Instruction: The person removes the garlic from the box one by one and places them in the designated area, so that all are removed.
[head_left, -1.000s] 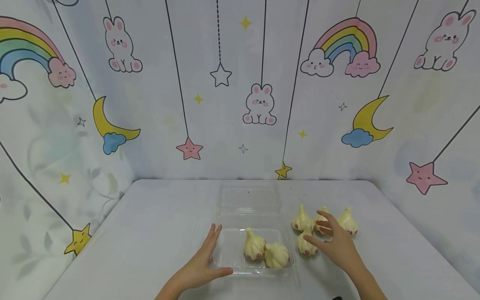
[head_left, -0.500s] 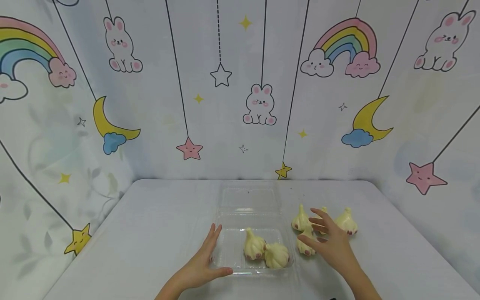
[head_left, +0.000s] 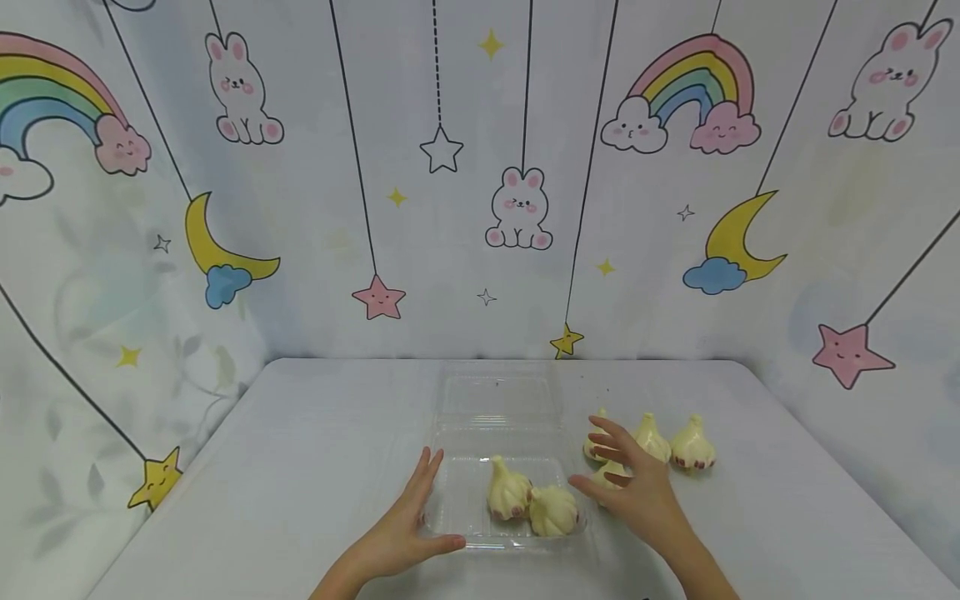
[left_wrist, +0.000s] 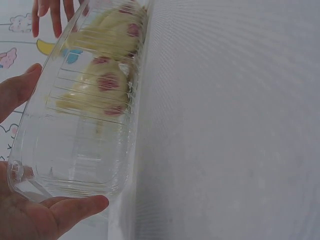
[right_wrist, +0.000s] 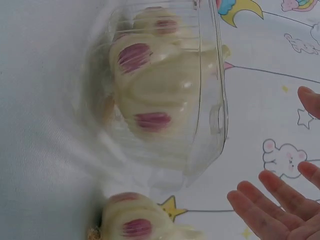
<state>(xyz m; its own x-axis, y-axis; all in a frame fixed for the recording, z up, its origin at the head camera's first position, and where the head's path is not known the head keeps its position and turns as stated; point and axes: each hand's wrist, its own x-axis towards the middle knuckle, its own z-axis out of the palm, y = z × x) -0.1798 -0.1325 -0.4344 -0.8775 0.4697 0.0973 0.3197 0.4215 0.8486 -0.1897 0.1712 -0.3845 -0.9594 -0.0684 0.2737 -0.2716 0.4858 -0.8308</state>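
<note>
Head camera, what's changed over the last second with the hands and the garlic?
The right hand, fingers spread and holding nothing, slid left over the loose garlic bulbs toward the clear tray. The left hand stayed flat against the tray's left edge. The two bulbs in the tray and the loose ones did not move.

two garlic bulbs (head_left: pixel 532 502) in container (head_left: pixel 453 521)

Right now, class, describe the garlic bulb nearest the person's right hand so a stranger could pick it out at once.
Start at the clear plastic box in the middle of the grey table; it holds two bulbs. To its right four more bulbs lie loose on the table. The garlic bulb is the one closest to the box, half hidden under the open right hand, while two of its neighbours lie uncovered farther right.
</note>
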